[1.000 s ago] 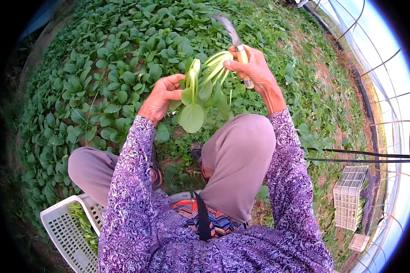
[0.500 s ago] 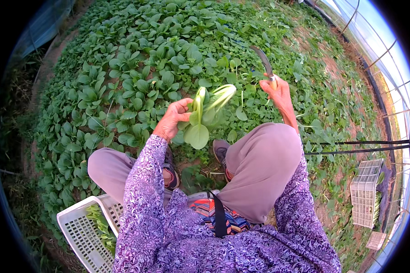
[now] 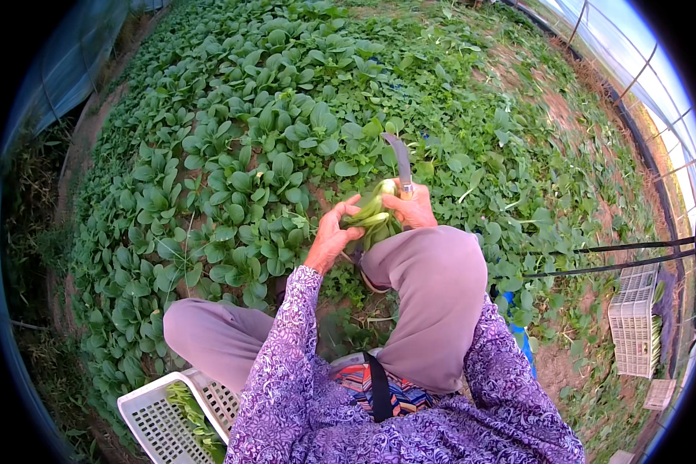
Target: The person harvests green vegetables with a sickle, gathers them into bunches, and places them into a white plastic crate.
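Note:
A bunch of bok choy (image 3: pixel 378 217), with pale green stems and darker leaves, is between my two hands in front of my right knee. My left hand (image 3: pixel 335 235) is closed around it from the left, fingers at the stems. My right hand (image 3: pixel 414 209) grips the wooden handle of a sickle (image 3: pixel 400 158), its curved blade pointing up and away from me. The thumb of this hand touches the bok choy's stems. The lower leaves are partly hidden behind my knee.
Dense leafy greens (image 3: pixel 232 182) cover the ground ahead and to the left. A white plastic crate (image 3: pixel 158 417) with cut greens stands by my left side. Another pale crate (image 3: pixel 632 329) is at the far right, near dark hoses (image 3: pixel 595 259) and the greenhouse wall.
My hands have come together: the right hand with the sickle moved left and nearer, the left hand with the bok choy moved right and slightly down. The thumb now meets the stems.

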Tool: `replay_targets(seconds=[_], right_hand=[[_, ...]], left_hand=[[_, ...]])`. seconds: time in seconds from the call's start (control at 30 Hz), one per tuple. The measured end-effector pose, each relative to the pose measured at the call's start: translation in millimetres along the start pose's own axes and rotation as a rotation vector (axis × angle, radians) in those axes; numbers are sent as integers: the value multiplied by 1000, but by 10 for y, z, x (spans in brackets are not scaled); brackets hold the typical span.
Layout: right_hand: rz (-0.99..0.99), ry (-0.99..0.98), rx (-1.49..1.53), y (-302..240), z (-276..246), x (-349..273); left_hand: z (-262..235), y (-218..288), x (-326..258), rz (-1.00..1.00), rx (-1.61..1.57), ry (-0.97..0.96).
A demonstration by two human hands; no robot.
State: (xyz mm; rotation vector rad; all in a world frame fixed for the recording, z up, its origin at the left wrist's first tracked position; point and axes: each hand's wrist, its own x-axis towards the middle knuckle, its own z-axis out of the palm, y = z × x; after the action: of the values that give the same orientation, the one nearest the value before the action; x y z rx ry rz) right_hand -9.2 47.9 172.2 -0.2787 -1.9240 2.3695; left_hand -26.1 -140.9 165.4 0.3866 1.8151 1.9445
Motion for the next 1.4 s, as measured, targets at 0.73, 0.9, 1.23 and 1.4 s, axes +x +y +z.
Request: replay_targets(seconds=[0.73, 0.9, 1.23, 1.4], right_hand=[[296, 260, -209, 997, -465, 970], [438, 137, -671, 1282, -715, 1081], [24, 183, -1012, 1118, -704, 1160], [100, 70, -1033, 1066, -748, 1114]], left_hand=[[-476, -728, 1401, -450, 342, -75], [-557, -621, 2156, 203, 1110, -326], [-904, -1166, 2451, -304, 1004, -477], [-831, -1117, 2086, -264, 704, -503]])
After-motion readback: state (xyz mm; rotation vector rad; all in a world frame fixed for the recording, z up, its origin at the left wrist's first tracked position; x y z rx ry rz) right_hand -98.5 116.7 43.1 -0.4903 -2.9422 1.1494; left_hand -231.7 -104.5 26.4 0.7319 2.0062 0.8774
